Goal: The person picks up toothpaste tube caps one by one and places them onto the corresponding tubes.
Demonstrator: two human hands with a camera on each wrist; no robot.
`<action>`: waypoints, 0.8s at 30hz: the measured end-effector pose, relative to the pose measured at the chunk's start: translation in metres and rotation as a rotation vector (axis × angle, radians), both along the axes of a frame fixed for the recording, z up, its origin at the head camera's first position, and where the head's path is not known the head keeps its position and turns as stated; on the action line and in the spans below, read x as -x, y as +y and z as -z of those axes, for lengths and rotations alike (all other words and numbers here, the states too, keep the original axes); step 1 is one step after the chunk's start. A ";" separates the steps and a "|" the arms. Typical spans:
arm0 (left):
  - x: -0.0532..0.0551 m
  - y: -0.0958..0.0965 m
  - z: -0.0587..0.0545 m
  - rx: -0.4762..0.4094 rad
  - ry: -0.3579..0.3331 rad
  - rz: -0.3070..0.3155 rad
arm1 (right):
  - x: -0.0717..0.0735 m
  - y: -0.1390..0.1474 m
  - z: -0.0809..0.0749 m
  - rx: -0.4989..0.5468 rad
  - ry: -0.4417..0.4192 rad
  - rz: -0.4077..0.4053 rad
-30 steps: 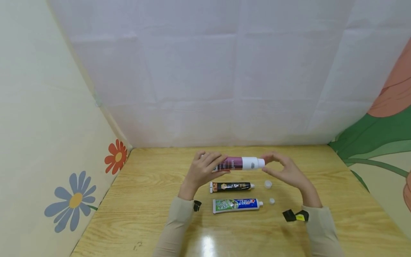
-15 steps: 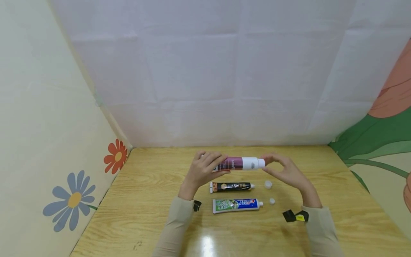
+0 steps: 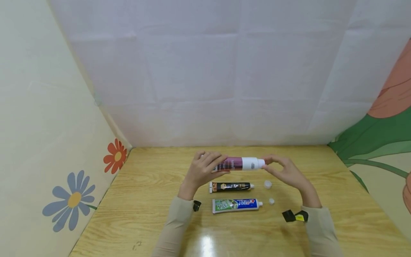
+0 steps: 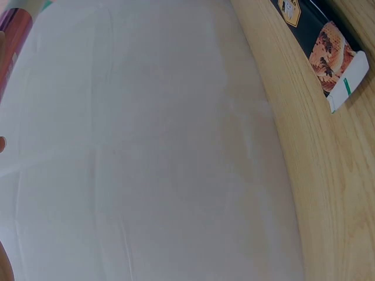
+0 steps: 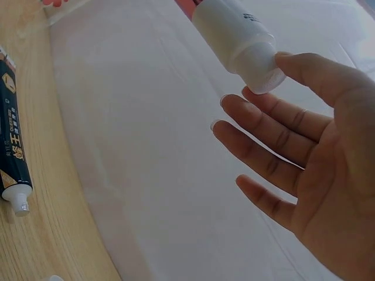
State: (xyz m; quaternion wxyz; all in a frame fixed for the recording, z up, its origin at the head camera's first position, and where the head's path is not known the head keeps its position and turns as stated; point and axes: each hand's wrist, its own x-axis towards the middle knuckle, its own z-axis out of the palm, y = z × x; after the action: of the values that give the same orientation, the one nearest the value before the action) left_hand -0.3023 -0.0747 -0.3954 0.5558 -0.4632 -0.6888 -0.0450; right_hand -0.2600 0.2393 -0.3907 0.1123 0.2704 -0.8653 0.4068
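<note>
Above the table, my left hand (image 3: pixel 203 172) grips the back part of a purple and white toothpaste tube (image 3: pixel 233 163), held level. My right hand (image 3: pixel 287 172) pinches the white cap (image 5: pixel 259 65) at its front end between thumb and forefinger. The other right fingers stretch out free of the cap in the right wrist view. Below lie a black toothpaste tube (image 3: pixel 232 187) and a green and blue toothpaste tube (image 3: pixel 236 205), nozzles bare and pointing right. Only a purple corner of the held tube (image 4: pixel 14 26) shows in the left wrist view.
Two loose white caps, a larger one (image 3: pixel 268 184) and a smaller one (image 3: pixel 271 201), lie right of the tubes on the wooden table (image 3: pixel 144 200). A white sheet (image 3: pixel 199 78) hangs behind the table. Flower-painted panels (image 3: pixel 57 142) flank it.
Both hands and the held toothpaste tube stay almost in place. The right fingertips shift very slightly at the cap.
</note>
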 end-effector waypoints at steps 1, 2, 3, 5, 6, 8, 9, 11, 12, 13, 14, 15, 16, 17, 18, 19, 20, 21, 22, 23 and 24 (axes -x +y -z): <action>0.000 0.000 0.000 -0.001 0.003 0.002 | 0.000 0.000 0.000 -0.001 -0.006 0.003; 0.000 0.000 0.000 -0.001 0.005 0.003 | 0.000 0.000 0.000 -0.002 -0.011 0.005; 0.000 0.000 0.000 -0.002 0.009 0.006 | 0.001 0.001 0.001 -0.004 -0.013 0.008; 0.000 0.001 -0.001 -0.003 0.016 0.009 | 0.002 0.001 0.002 -0.004 -0.016 0.009; 0.000 0.001 -0.001 -0.004 0.019 0.011 | 0.002 0.001 0.002 -0.004 -0.016 0.009; 0.000 0.001 -0.001 -0.005 0.020 0.013 | 0.003 0.002 0.003 -0.001 -0.016 0.008; 0.000 0.002 -0.001 -0.005 0.019 0.014 | 0.004 0.002 0.004 0.000 -0.014 0.007; 0.000 0.002 -0.001 -0.005 0.018 0.014 | 0.004 0.002 0.003 -0.003 -0.008 0.004; 0.000 0.002 -0.001 -0.005 0.017 0.014 | 0.004 0.002 0.003 -0.005 -0.003 0.001; 0.000 0.002 0.000 -0.004 0.017 0.013 | 0.003 0.002 0.003 -0.008 0.000 0.000; 0.000 0.001 0.000 -0.003 0.016 0.011 | 0.003 0.001 0.003 -0.013 0.003 -0.001; 0.000 0.001 0.000 -0.001 0.015 0.009 | 0.003 0.001 0.002 -0.015 0.005 -0.004; 0.000 0.001 0.000 0.001 0.013 0.007 | 0.003 0.001 0.002 -0.018 0.008 -0.007; 0.000 0.001 0.000 0.004 0.010 0.005 | 0.003 0.001 0.002 -0.019 0.006 -0.007; 0.000 0.001 0.000 0.006 0.007 0.003 | 0.002 0.001 0.002 -0.020 0.006 -0.010; 0.000 0.001 0.000 0.008 0.003 0.001 | 0.002 0.001 0.001 -0.022 0.003 -0.011; -0.001 0.001 0.000 0.009 0.002 0.001 | 0.002 0.001 0.001 -0.023 0.000 -0.013; -0.001 0.001 0.000 0.009 0.000 0.001 | 0.002 0.001 0.001 -0.024 -0.002 -0.015; -0.001 0.001 0.000 0.009 -0.002 0.002 | 0.002 0.001 0.001 -0.026 -0.003 -0.018; -0.001 0.001 0.000 0.008 -0.001 0.003 | 0.003 0.001 0.001 -0.026 -0.005 -0.020; -0.001 0.001 0.000 0.008 -0.001 0.003 | 0.003 0.001 0.001 -0.026 -0.005 -0.024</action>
State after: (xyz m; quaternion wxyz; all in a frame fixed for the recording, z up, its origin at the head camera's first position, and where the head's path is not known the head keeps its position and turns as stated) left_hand -0.3015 -0.0739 -0.3955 0.5536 -0.4663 -0.6886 -0.0436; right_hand -0.2629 0.2401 -0.3920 0.1020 0.2811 -0.8675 0.3975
